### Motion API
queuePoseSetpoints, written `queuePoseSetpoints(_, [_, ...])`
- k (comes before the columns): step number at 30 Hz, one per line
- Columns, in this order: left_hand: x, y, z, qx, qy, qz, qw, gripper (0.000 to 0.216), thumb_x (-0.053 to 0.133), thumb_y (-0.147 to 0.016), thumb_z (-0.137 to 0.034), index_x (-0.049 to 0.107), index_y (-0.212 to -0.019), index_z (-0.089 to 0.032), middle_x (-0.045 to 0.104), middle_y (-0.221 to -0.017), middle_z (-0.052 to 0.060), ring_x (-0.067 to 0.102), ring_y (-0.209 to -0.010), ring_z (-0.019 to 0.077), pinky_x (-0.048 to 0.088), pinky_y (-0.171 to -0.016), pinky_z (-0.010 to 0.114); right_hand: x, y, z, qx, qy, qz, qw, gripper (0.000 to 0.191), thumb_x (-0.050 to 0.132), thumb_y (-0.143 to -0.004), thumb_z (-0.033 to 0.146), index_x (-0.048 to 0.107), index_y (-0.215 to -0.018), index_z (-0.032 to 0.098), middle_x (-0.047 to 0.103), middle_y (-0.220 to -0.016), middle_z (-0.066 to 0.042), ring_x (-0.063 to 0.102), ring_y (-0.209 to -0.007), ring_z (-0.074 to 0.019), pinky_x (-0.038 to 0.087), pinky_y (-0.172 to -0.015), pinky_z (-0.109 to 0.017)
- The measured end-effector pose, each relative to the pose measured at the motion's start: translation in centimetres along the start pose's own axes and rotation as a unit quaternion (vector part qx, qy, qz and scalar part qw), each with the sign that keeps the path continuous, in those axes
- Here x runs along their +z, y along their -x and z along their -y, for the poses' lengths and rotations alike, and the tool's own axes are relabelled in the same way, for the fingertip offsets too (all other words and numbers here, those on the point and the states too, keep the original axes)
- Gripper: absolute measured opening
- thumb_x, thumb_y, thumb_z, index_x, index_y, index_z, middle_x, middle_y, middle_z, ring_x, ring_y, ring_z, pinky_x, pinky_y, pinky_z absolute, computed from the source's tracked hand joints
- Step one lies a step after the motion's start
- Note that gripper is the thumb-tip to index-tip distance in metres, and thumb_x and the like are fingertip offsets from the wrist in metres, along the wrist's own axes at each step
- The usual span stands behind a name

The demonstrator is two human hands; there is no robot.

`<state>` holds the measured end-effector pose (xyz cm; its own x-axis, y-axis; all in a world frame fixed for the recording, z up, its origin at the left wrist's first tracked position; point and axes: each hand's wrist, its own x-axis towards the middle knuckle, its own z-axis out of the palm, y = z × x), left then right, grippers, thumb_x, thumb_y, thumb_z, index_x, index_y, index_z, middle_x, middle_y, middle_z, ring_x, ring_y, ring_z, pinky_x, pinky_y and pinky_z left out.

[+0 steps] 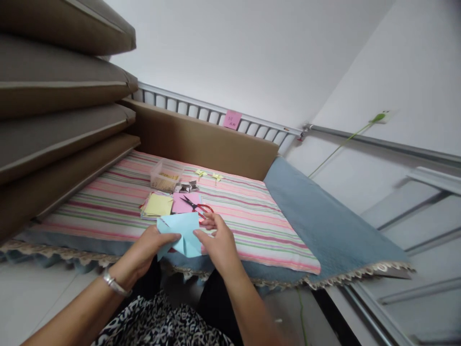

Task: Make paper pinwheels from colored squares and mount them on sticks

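A blue cover (324, 230) lies under a striped cloth (252, 218), which probably gives a flat work area. Over its near edge, the person's two hands hold up a folded sheet of blue paper (187, 222), likely raised to see its creases. The left hand (149, 245) grips its left side, thumb pressed on top and fingers beneath, perhaps to pin a fold. The right hand (221, 245) has its thumb at the right edge, the other fingers loosely curled and partly apart; whether they pinch the sheet cannot be told. Beyond sit a clear box (155, 181), yellow paper (158, 204) and pink paper (179, 205), seemingly within easy reach. Scissors (193, 205) lie across the pink paper, red handles toward the right hand, presumably for quick pickup.
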<state>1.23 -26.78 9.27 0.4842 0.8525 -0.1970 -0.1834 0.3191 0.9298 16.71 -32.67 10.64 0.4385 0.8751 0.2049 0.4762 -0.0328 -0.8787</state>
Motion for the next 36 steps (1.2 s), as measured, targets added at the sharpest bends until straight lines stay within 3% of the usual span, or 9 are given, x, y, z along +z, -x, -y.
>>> queuePoseSetpoints(3, [0.0, -0.1, -0.4, -0.043, -0.019, 0.077, 0.996, 0.028, 0.073, -0.057, -0.016, 0.073, -0.084, -0.013, 0.072, -0.07, 0.008, 0.065, -0.064, 0.0226, 0.048, -0.061, 0.03, -0.8, -0.6, -0.2, 0.038, -0.073, 0.073, 0.994, 0.07, 0.073, -0.06, 0.022, 0.048, -0.126, 0.023, 0.063, -0.099, -0.004, 0.061, -0.081, -0.0176, 0.049, -0.068, -0.029])
queuePoseSetpoints(5, [0.1, -0.3, -0.4, -0.059, -0.039, 0.103, 0.992, 0.023, 0.07, -0.056, -0.012, 0.074, -0.079, -0.014, 0.071, -0.066, 0.007, 0.064, -0.06, 0.022, 0.048, -0.06, 0.029, -1.0, -0.8, 0.0, 0.051, -0.062, 0.131, 0.988, 0.076, 0.073, -0.059, 0.019, 0.046, -0.129, 0.027, 0.063, -0.102, -0.004, 0.062, -0.081, -0.0184, 0.049, -0.062, -0.027])
queuePoseSetpoints(9, [0.3, -0.8, 0.0, -0.067, -0.089, 0.125, 0.986, 0.022, 0.067, -0.054, -0.009, 0.074, -0.074, -0.016, 0.071, -0.062, 0.006, 0.064, -0.058, 0.0214, 0.047, -0.06, 0.029, -1.1, -0.9, 0.6, 0.048, -0.006, 0.218, 0.975, 0.073, 0.071, -0.056, 0.011, 0.052, -0.125, 0.027, 0.064, -0.106, -0.006, 0.056, -0.109, -0.0266, 0.05, -0.065, -0.026])
queuePoseSetpoints(14, [0.4, -0.9, 0.0, -0.05, -0.129, 0.155, 0.978, 0.024, 0.064, -0.054, -0.009, 0.074, -0.075, -0.017, 0.072, -0.068, 0.005, 0.065, -0.064, 0.0231, 0.048, -0.066, 0.031, -1.1, -1.0, 0.9, 0.042, 0.014, 0.286, 0.957, 0.07, 0.07, -0.055, 0.009, 0.055, -0.123, 0.023, 0.062, -0.114, -0.006, 0.055, -0.112, -0.0285, 0.05, -0.072, -0.029])
queuePoseSetpoints(21, [0.4, -1.4, 0.0, -0.052, -0.175, 0.164, 0.969, 0.014, 0.067, -0.056, -0.01, 0.072, -0.068, -0.016, 0.07, -0.064, 0.004, 0.064, -0.064, 0.0214, 0.047, -0.068, 0.029, -1.0, -1.0, 0.2, -0.016, 0.002, 0.276, 0.961, 0.059, 0.065, -0.054, 0.005, 0.062, -0.111, 0.023, 0.067, -0.092, 0.0, 0.062, -0.083, -0.0193, 0.048, -0.064, -0.025])
queuePoseSetpoints(24, [-0.2, -1.2, 0.0, -0.062, -0.11, 0.164, 0.978, 0.014, 0.071, -0.061, -0.019, 0.072, -0.074, -0.016, 0.072, -0.073, 0.006, 0.064, -0.069, 0.0209, 0.048, -0.067, 0.028, -1.0, -1.2, -0.6, 0.024, -0.055, 0.243, 0.968, 0.059, 0.064, -0.053, 0.006, 0.062, -0.11, 0.021, 0.068, -0.091, 0.0, 0.061, -0.076, -0.0178, 0.046, -0.061, -0.024])
queuePoseSetpoints(29, [-1.1, -0.5, 1.6, -0.058, 0.102, 0.091, 0.989, 0.019, 0.07, -0.07, -0.028, 0.069, -0.087, -0.019, 0.07, -0.083, 0.005, 0.063, -0.07, 0.0171, 0.049, -0.075, 0.031, -0.5, -1.6, -2.1, 0.091, -0.154, 0.184, 0.967, 0.065, 0.062, -0.053, 0.01, 0.056, -0.118, 0.019, 0.066, -0.093, -0.001, 0.059, -0.069, -0.016, 0.044, -0.058, -0.024])
queuePoseSetpoints(33, [-0.3, -0.3, 3.2, -0.052, 0.094, 0.085, 0.991, 0.014, 0.072, -0.068, -0.028, 0.067, -0.068, -0.015, 0.069, -0.07, 0.005, 0.062, -0.067, 0.017, 0.047, -0.071, 0.029, 0.4, -1.7, -2.6, 0.111, -0.173, 0.151, 0.967, 0.065, 0.064, -0.052, 0.012, 0.056, -0.115, 0.017, 0.065, -0.091, -0.002, 0.058, -0.067, -0.0162, 0.044, -0.058, -0.025])
queuePoseSetpoints(36, [0.5, -0.5, 3.8, -0.042, 0.041, 0.083, 0.995, 0.019, 0.074, -0.065, -0.029, 0.069, -0.068, -0.012, 0.069, -0.067, 0.008, 0.061, -0.062, 0.0179, 0.045, -0.067, 0.029, 0.7, -1.7, -2.7, 0.114, -0.17, 0.152, 0.967, 0.064, 0.064, -0.051, 0.012, 0.057, -0.115, 0.019, 0.066, -0.089, -0.002, 0.058, -0.067, -0.0169, 0.044, -0.058, -0.026])
